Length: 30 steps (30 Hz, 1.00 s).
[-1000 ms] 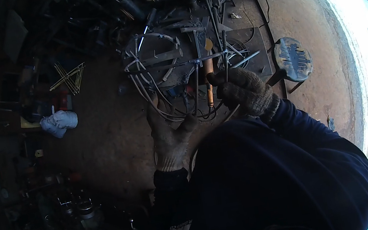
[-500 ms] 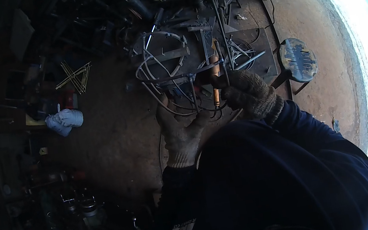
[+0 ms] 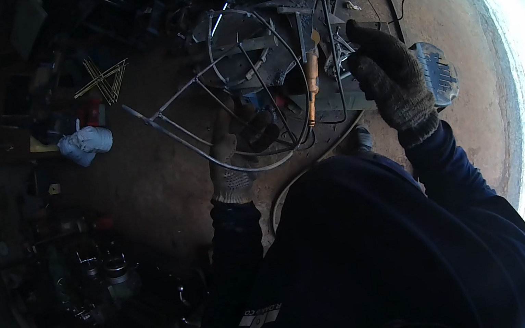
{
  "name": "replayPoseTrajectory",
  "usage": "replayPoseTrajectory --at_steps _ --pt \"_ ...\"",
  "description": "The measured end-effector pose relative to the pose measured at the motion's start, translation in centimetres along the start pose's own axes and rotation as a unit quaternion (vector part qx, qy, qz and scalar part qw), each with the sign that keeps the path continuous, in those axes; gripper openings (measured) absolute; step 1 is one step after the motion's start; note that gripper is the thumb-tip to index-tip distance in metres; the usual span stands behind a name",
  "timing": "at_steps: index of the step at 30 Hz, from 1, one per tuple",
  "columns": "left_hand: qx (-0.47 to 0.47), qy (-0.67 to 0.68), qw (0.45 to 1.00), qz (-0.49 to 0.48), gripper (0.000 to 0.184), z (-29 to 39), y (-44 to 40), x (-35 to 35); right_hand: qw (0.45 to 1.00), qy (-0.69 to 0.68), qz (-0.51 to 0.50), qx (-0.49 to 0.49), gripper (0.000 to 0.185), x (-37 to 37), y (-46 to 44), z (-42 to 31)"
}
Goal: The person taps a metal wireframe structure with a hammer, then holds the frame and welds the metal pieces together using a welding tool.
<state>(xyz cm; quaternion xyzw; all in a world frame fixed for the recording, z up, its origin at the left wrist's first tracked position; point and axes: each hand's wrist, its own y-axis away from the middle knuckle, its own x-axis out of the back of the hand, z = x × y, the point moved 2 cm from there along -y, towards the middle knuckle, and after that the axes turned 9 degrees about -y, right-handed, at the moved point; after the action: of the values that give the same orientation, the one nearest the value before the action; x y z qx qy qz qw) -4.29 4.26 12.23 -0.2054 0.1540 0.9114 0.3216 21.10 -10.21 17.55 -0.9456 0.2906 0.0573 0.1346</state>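
Observation:
My left hand, in a knitted work glove, is closed around part of a metal rod frame. The frame has a rounded hoop joined by several thin bars, and it is tilted above the floor; some of my fingers are behind it. My right hand, gloved too, is raised with thumb and fingers apart and nothing between them. To its left, a tool with an orange-brown handle leans at the work table's edge, a dark cable near its lower end. Another round metal hoop is seen behind the frame.
A dark work table carries metal pieces and rods. Right of it stands a stool with a slotted seat. Thin yellowish rods and a pale cloth bundle lie at left. A hose curves across the floor.
The rod frame has been turned and swung left in my left hand. My right hand has moved right and up, away from the orange-brown handle, and its fingers have spread.

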Motion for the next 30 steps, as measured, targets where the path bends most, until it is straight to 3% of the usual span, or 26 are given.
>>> replayPoseTrajectory --at_steps 1,3,7,9,11,12,17,19,21,22,24,27,30 --pt "-0.001 0.002 1.000 0.004 0.072 0.2 0.0 0.2 1.000 0.000 -0.004 -0.002 0.056 0.7 -0.3 0.4" --pt "0.030 0.066 0.991 -0.109 0.049 0.8 -0.1 0.2 0.988 -0.001 -0.013 -0.155 0.057 1.5 -0.5 2.1" --pt "0.022 0.088 0.985 -0.148 0.050 -1.0 -1.0 1.7 0.973 -0.090 -0.139 -0.161 0.060 -0.2 0.3 5.0" --pt "-0.028 0.088 0.966 -0.242 0.055 -1.2 -1.2 1.3 0.965 -0.126 -0.153 -0.174 0.067 -1.2 0.5 5.9" --pt "-0.026 0.098 0.956 -0.276 0.059 -1.4 -1.4 1.4 0.934 -0.192 -0.207 -0.217 0.089 -2.3 0.5 6.0" --pt "-0.023 0.106 0.945 -0.308 0.064 -1.3 -1.4 1.2 0.935 -0.190 -0.207 -0.218 0.089 -2.5 0.4 6.3" --pt "0.009 0.062 0.946 -0.317 0.075 -1.1 -2.1 1.4 0.900 -0.275 -0.256 -0.220 0.110 -4.2 0.3 6.2" --pt "0.011 0.068 0.948 -0.310 0.081 -1.1 -1.8 1.2 0.895 -0.290 -0.253 -0.224 0.110 -4.4 0.3 6.3" --pt "0.045 0.004 0.974 -0.220 0.093 -1.0 -1.5 1.0 0.890 -0.306 -0.250 -0.227 0.110 -4.6 0.4 6.4" --pt "0.045 0.005 0.974 -0.220 0.093 -0.9 -1.5 0.8 0.892 -0.315 -0.235 -0.224 0.108 -4.7 0.5 6.3" --pt "0.027 0.021 0.973 -0.228 0.107 -0.4 -1.8 0.5 0.894 -0.325 -0.219 -0.219 0.107 -4.8 0.5 6.3" --pt "-0.036 0.065 0.981 -0.178 0.113 0.1 -1.2 0.3 0.904 -0.329 -0.190 -0.196 0.104 -4.5 0.4 6.6" --pt "-0.092 0.024 0.973 -0.211 0.116 0.4 -0.8 0.3 0.909 -0.323 -0.171 -0.201 0.104 -4.6 0.7 7.3"
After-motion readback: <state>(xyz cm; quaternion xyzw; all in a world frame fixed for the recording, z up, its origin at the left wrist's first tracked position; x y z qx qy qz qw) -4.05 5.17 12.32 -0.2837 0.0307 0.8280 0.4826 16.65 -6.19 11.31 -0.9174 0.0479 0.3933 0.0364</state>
